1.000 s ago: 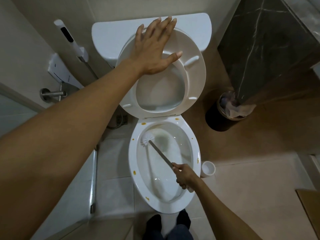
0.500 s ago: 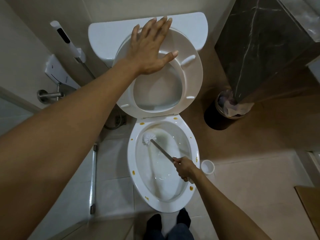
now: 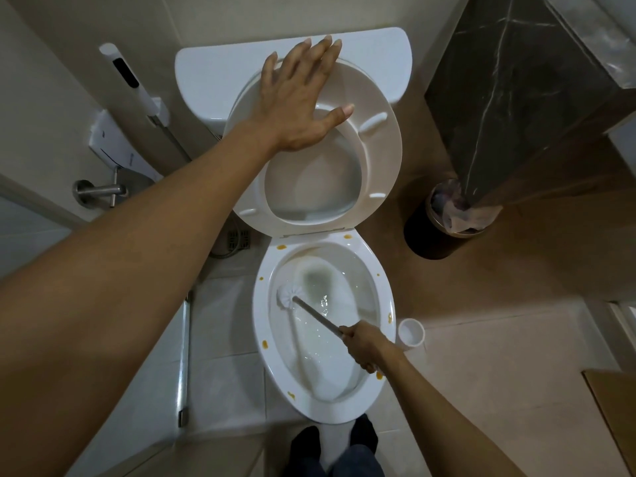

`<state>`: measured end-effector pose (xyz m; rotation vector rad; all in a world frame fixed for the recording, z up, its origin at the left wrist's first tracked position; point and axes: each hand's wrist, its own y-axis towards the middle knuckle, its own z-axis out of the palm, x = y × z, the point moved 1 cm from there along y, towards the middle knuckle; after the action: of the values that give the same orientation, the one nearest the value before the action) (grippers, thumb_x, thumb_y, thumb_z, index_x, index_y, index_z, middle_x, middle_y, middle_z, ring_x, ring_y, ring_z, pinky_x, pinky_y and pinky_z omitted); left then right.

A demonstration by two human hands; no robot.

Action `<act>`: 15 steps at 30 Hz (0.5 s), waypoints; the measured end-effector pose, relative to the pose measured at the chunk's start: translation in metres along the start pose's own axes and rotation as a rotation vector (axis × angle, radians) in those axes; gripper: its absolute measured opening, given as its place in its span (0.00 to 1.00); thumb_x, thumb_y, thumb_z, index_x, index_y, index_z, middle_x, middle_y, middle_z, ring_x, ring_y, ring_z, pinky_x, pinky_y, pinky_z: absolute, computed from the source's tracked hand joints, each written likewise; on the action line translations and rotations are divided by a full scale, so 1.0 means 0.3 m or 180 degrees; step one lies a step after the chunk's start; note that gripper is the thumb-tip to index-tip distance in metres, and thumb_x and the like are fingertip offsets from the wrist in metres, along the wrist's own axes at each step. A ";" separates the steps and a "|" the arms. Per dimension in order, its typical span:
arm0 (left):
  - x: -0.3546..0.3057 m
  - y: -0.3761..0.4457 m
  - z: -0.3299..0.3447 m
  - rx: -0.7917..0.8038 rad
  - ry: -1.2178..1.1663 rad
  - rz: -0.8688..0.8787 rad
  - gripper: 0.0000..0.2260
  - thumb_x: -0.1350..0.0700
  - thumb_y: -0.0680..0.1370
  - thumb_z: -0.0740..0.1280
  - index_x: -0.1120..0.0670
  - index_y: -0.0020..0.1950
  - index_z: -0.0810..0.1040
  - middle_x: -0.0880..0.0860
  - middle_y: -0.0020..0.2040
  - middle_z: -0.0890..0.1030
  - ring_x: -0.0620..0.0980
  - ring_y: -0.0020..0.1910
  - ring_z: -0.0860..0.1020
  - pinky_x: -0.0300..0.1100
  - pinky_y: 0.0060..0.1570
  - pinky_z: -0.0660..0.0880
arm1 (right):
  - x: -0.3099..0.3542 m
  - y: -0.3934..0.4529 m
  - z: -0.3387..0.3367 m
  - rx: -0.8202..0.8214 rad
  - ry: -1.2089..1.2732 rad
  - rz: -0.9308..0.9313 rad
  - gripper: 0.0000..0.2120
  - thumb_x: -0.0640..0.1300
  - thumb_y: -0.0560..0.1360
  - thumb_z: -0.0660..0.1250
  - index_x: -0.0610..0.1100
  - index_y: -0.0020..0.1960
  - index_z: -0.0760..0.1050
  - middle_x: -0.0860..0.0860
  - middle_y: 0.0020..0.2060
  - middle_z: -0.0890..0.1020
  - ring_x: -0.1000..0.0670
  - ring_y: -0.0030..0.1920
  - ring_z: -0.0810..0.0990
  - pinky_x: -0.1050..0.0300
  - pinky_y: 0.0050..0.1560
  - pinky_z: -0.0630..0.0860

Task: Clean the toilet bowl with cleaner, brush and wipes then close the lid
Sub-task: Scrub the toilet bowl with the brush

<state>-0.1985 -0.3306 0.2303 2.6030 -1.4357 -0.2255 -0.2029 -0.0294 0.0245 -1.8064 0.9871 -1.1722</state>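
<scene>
White ceramic toilet bowl (image 3: 323, 404): white-bristled, grey-handled brush (image 3: 288, 297) at inner left wall, right hand (image 3: 365, 345) clenched round handle. Left hand (image 3: 300, 98) flat, propping raised seat (image 3: 380, 156). Risk: vigorous scrubbing splashes water over rim.

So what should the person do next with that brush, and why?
Probably sweep the brush head up along the bowl's left wall toward the rim. The right hand grips the handle, the head already sits on that side, and orange spots dot the rim nearby. The left hand presses the raised seat back, so the bowl is clear to work.
</scene>
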 end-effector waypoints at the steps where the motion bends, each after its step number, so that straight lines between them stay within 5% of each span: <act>1: 0.001 0.000 0.000 0.0011 -0.0013 0.0001 0.35 0.33 0.77 0.50 0.49 0.79 0.44 0.49 0.79 0.47 0.52 0.77 0.46 0.57 0.72 0.42 | -0.014 -0.012 0.009 0.0043 -0.0024 -0.0001 0.18 0.42 0.82 0.53 0.47 0.69 0.72 0.47 0.36 0.72 0.51 0.27 0.68 0.59 0.24 0.67; 8: -0.001 0.001 0.003 0.0003 0.0048 -0.0003 0.36 0.33 0.77 0.48 0.49 0.79 0.44 0.50 0.79 0.47 0.52 0.77 0.46 0.58 0.72 0.42 | -0.033 -0.052 -0.078 0.0315 -0.0158 0.0107 0.17 0.41 0.82 0.55 0.49 0.69 0.72 0.49 0.30 0.66 0.54 0.25 0.62 0.62 0.23 0.61; 15: 0.006 0.003 0.012 -0.0003 0.0034 0.0001 0.35 0.33 0.77 0.49 0.49 0.79 0.44 0.50 0.79 0.47 0.53 0.77 0.46 0.59 0.72 0.43 | 0.008 0.029 -0.076 -0.0384 0.0737 -0.0301 0.18 0.43 0.82 0.55 0.47 0.71 0.70 0.48 0.30 0.70 0.52 0.26 0.65 0.64 0.21 0.63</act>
<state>-0.1990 -0.3326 0.2270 2.5991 -1.4322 -0.2119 -0.2253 -0.0393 0.0244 -1.8580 1.1348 -1.4322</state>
